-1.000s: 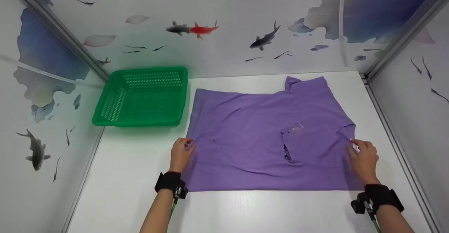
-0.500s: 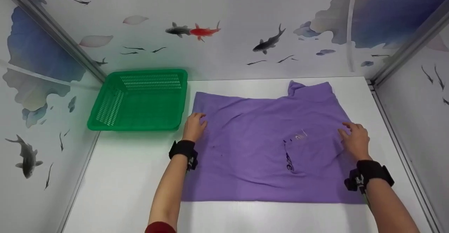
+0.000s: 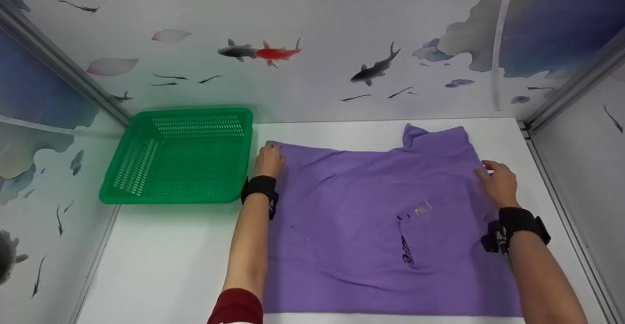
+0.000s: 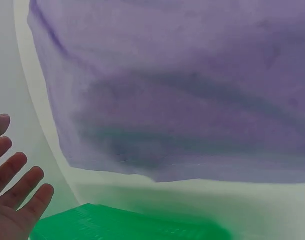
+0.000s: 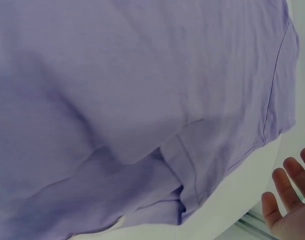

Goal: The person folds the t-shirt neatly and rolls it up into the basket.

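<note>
A purple T-shirt (image 3: 342,226) lies spread on the white table, its left part reaching under my left forearm. Dark and pale print shows on the shirt at right of centre, and a sleeve points to the back. My left hand (image 3: 269,160) is at the shirt's far left corner; in the left wrist view its fingers (image 4: 35,202) are extended, with no cloth between them. By the shirt's right edge is my right hand (image 3: 499,183), fingertips right at the cloth in the head view. The right wrist view shows these fingers (image 5: 287,190) loosely extended beside the folded fabric (image 5: 187,170).
A green plastic basket (image 3: 176,202) with slotted sides stands at the back left, close to my left wrist. Walls with painted fish (image 3: 373,72) enclose the table on the back and both sides. Metal rails (image 3: 561,202) run along the side edges.
Both hands have moved away from me along the shirt's sides, the left one farther, to the far left corner. The fold beside the print has flattened. The head view has shifted.
</note>
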A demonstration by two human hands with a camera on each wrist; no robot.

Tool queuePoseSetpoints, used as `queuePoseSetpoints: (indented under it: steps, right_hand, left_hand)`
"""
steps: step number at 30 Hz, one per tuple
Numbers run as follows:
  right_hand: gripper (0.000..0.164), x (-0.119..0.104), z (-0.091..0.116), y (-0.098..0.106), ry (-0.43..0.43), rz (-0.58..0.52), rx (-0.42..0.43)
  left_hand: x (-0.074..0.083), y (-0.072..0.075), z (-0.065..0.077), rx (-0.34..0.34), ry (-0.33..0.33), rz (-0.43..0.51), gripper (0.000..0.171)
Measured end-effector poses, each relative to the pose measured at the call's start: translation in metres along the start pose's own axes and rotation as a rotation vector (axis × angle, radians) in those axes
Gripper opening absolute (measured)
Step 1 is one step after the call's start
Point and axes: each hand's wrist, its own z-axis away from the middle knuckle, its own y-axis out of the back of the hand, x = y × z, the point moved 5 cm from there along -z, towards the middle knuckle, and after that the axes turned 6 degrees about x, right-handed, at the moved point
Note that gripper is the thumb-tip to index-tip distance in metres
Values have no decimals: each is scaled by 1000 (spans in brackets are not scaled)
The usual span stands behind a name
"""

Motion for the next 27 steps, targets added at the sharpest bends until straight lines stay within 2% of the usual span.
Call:
queuePoseSetpoints:
  steps: [5,8,12,16,19,21,27]
  right_hand:
    - [42,2,-21,-14,-23,-4,-54]
    - [46,6,-33,-22,-50,9,-106]
    - [53,17,-48,-33,-123,14,-191]
    - [59,25,-47,-36,-180,-25,-262]
    - [60,27,-49,-36,-195,-68,-272]
    - [60,28,-52,-37,-215,-95,-260]
    - [53,32,-57,-44,-286,-107,-183]
  left_hand:
    - [-2,-10,-22,36,-75,-75,28]
    - [-6,-20,-32,24,-78,-83,31]
    - [-13,-33,-45,-52,-34,-73,33]
    - [-20,-43,-43,-171,23,-65,38]
    - [-20,-48,-45,-233,24,-81,44]
    - [-20,-49,-48,-226,-1,-119,44]
    - [-23,-47,-54,-59,-56,-229,19]
